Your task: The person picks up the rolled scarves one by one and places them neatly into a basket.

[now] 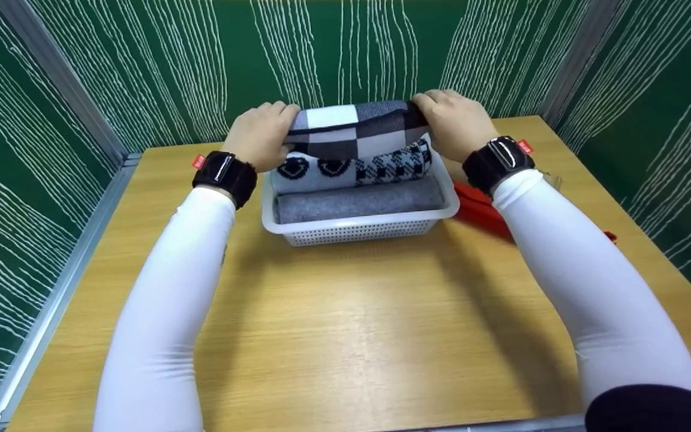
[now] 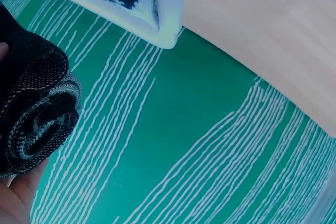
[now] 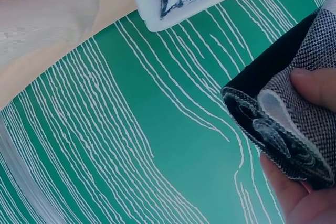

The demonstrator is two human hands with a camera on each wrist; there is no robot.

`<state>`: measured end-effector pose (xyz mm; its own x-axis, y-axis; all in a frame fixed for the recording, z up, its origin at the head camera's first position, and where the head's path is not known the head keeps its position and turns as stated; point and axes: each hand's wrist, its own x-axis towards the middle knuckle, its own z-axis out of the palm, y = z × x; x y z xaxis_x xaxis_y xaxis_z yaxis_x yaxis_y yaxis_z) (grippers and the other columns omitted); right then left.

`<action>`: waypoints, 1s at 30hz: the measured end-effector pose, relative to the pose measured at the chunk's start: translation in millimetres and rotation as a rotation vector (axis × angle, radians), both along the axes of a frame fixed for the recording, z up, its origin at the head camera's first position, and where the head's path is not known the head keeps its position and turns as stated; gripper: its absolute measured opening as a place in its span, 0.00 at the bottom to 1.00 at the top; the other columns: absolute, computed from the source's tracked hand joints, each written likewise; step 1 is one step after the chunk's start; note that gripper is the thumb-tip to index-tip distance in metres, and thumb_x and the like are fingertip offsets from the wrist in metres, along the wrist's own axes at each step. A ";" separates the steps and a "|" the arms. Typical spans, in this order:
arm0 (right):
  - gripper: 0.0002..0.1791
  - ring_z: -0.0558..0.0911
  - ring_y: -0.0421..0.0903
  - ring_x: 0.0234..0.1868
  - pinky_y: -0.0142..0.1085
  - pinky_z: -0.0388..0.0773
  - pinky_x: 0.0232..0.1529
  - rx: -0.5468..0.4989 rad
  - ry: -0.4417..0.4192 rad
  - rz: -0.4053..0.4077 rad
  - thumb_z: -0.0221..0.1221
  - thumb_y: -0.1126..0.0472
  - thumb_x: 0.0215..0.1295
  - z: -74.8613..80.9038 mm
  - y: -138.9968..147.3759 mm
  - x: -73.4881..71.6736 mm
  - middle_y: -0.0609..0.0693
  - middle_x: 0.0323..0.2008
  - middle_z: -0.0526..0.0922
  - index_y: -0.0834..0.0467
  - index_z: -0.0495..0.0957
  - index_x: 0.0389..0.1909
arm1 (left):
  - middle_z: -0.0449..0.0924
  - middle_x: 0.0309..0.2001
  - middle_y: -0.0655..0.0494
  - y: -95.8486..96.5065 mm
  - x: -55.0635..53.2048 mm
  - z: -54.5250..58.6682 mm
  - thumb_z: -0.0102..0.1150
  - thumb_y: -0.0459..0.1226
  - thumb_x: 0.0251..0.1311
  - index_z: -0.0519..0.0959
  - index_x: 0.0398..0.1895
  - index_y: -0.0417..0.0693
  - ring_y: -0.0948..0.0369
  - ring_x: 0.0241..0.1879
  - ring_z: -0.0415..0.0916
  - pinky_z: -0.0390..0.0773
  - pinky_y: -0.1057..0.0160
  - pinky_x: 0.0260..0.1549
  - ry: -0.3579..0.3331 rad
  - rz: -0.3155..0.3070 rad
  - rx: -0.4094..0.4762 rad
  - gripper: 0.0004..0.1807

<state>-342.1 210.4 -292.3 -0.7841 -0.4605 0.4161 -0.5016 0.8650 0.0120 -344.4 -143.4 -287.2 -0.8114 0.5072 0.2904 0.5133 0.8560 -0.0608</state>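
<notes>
Both hands grip a rolled black, grey and white checkered scarf [image 1: 357,131] by its ends, above the back of a white plastic basket [image 1: 360,224]. My left hand [image 1: 261,133] is around the left end and my right hand [image 1: 458,123] around the right end. In the left wrist view, the scarf's spiral end [image 2: 44,124] shows, with fingers beneath it. The right wrist view shows the thumb [image 3: 315,85] on top of the other end. Inside the basket lie a rolled black-and-white patterned knit [image 1: 321,173] and, in front, a grey roll [image 1: 357,201].
A red cloth [image 1: 482,211] lies on the wooden table [image 1: 345,324] right of the basket, partly behind the right forearm. Green panels [image 1: 375,54] with white wavy lines stand at the back and both sides.
</notes>
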 end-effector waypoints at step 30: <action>0.32 0.79 0.70 0.69 0.63 0.77 0.72 -0.006 -0.083 -0.040 0.59 0.78 0.65 -5.1 -3.5 -26.6 0.69 0.69 0.80 0.67 0.74 0.72 | 0.80 0.66 0.38 1.9 -25.8 -3.2 0.66 0.35 0.71 0.71 0.74 0.39 0.40 0.67 0.78 0.79 0.40 0.69 -0.063 0.040 -0.001 0.30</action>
<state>-368.7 206.9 -297.4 -0.8339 -0.4255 0.3514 -0.4656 0.8843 -0.0340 -370.2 -141.5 -290.3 -0.8479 0.4740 0.2374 0.4813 0.8760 -0.0303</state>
